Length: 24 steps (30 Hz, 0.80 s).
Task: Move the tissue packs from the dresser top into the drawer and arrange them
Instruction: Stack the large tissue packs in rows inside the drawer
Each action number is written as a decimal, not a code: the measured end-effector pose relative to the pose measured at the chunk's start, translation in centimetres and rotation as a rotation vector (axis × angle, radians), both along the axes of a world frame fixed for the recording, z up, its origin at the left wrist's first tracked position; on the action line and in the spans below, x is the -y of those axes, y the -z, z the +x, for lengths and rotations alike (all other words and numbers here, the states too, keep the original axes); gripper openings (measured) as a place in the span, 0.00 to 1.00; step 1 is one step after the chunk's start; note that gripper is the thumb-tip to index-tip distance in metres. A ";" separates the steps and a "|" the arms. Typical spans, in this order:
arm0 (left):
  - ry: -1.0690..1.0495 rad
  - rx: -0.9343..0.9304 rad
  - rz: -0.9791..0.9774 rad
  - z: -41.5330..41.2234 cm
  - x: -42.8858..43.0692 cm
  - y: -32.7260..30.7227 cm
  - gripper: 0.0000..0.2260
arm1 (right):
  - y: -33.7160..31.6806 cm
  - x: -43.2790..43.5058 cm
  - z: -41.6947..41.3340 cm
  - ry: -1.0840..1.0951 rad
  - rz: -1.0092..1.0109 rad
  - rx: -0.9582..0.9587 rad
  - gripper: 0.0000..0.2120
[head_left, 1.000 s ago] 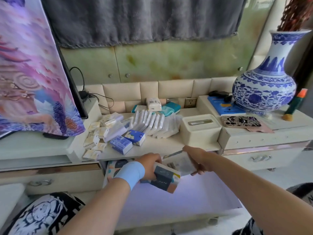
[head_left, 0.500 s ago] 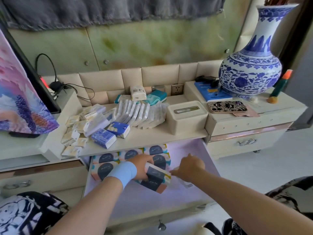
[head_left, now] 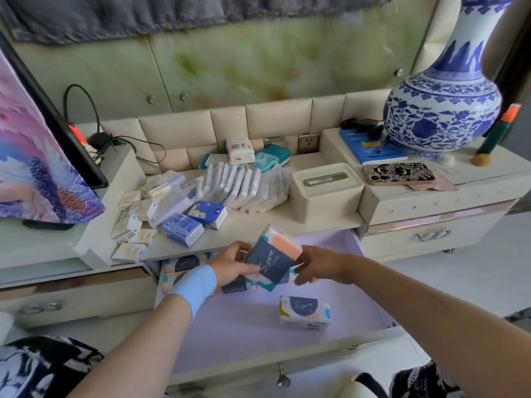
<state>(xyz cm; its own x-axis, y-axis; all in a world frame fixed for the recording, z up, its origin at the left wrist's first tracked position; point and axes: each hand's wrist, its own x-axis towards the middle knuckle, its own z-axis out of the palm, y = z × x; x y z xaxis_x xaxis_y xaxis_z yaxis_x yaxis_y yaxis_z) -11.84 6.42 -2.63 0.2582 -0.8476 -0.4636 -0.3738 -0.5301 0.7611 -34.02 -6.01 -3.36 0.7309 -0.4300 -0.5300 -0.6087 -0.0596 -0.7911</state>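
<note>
Both hands hold one tissue pack (head_left: 273, 258) with a dark-blue "S.pure" label, tilted above the open drawer (head_left: 244, 328). My left hand (head_left: 232, 264), with a light-blue wristband, grips its left side; my right hand (head_left: 319, 264) grips its right end. Another S.pure pack (head_left: 304, 311) lies alone on the drawer floor at the right. More such packs (head_left: 184, 267) sit at the drawer's back left, partly hidden under the dresser top. On the dresser top (head_left: 258, 225) lie two blue packs (head_left: 195, 222), a row of white packs (head_left: 244, 188) and several small cream packs (head_left: 135, 222).
A cream tissue box (head_left: 326, 191) stands right of the white packs. A large blue-and-white vase (head_left: 442, 110), a blue book (head_left: 370, 146) and a patterned phone (head_left: 398, 173) sit on the raised right section. A screen (head_left: 37, 145) and cables (head_left: 100, 139) are at left.
The view has dipped and neared the drawer. The pack my left hand held is now raised and gripped by both hands. One pack now lies on the drawer floor at the right.
</note>
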 end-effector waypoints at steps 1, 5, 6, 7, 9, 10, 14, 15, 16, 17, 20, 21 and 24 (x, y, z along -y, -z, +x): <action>0.025 0.025 -0.006 -0.6 0.4 0.2 0.23 | 0.0 -0.1 0.0 0.047 0.008 0.044 0.24; 0.242 0.241 0.029 -3.4 1.7 0.8 0.26 | 0.3 0.2 -0.7 0.194 -0.229 0.091 0.27; 0.339 0.311 -0.006 -3.9 2.0 1.4 0.27 | 0.3 0.4 -1.2 0.177 -0.319 0.061 0.27; 0.387 0.368 0.024 -4.6 2.7 1.8 0.28 | 0.2 0.6 -1.8 0.159 -0.402 0.018 0.26; 0.521 0.449 0.104 -5.6 2.9 2.2 0.30 | -0.3 0.9 -3.1 0.164 -0.531 -0.059 0.25; 0.481 0.466 0.142 -6.5 3.0 2.6 0.31 | -0.5 1.1 -3.7 0.162 -0.593 -0.088 0.26; 0.626 0.535 0.288 -8.7 3.1 3.6 0.33 | 0.1 1.8 -5.6 0.059 -0.771 -0.222 0.30; 0.665 0.546 0.305 -9.1 3.2 3.9 0.34 | 0.5 2.0 -6.0 0.030 -0.802 -0.267 0.30; 0.704 0.564 0.319 -9.3 3.4 4.0 0.34 | 0.7 2.2 -6.4 -0.012 -0.838 -0.317 0.29; 0.741 0.588 0.327 -9.6 3.6 4.2 0.34 | 1.0 2.4 -6.6 -0.061 -0.869 -0.368 0.29; 0.822 0.664 0.306 -10.2 4.2 4.7 0.28 | 2.1 2.7 -7.1 -0.106 -0.888 -0.448 0.27; 0.807 0.669 0.277 -10.4 4.3 4.9 0.24 | 2.6 2.8 -7.1 -0.091 -0.870 -0.462 0.26; 0.765 0.663 0.183 -10.9 4.9 5.4 0.19 | 4.1 2.8 -7.2 -0.076 -0.847 -0.497 0.25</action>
<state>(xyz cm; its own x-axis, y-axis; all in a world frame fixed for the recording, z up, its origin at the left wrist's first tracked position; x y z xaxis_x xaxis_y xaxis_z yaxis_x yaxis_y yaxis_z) -22.79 1.54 -8.03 -0.0702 -0.8235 -0.5629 -0.9757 -0.0608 0.2107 -41.22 -8.81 -7.46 0.5501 -0.7702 -0.3227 -0.8313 -0.5417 -0.1242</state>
